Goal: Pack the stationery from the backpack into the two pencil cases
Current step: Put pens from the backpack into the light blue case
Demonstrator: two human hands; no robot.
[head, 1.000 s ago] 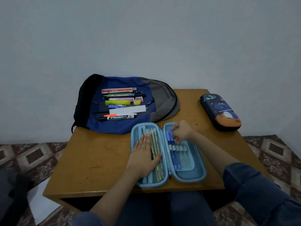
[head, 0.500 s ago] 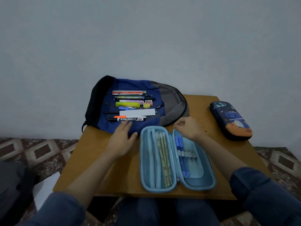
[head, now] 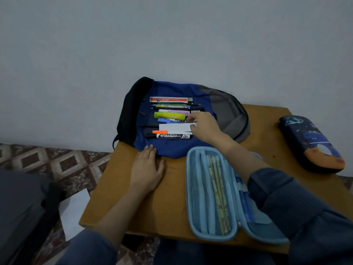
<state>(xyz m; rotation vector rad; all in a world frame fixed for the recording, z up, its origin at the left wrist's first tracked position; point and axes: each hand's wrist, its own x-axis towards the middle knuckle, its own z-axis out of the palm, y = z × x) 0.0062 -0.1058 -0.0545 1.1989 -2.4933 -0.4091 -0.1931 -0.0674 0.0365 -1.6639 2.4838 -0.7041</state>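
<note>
Head view, 1 person seated at a wooden bench [head: 172, 203]. The backpack [head: 172, 149] lies flat at the far edge of the bench, against the wall, with stationery laid in rows on its blue panel: a red-and-white ruler sleeve [head: 168, 99] farthest back, then a purple highlighter [head: 175, 111], a yellow highlighter [head: 169, 115], a white strip [head: 174, 128] and, nearest, a whiteboard marker [head: 172, 136].

The right hand [head: 205, 127] is over the right ends of these rows, with thumb and forefinger curled at the end of the white strip; whether it grips anything cannot be told. The left hand [head: 148, 169] lies flat and open on the bench, its fingertips touching the near edge of the backpack.

The light blue pencil case [head: 188, 188] lies open near the front edge of the bench. Its left half holds green pencils [head: 217, 192] behind a mesh pocket. Its right half, largely hidden by the right forearm, shows blue pens [head: 246, 206].

The dark blue pencil case [head: 311, 144], printed with a space pattern, lies closed at the right side of the bench, well apart from the backpack.
</note>
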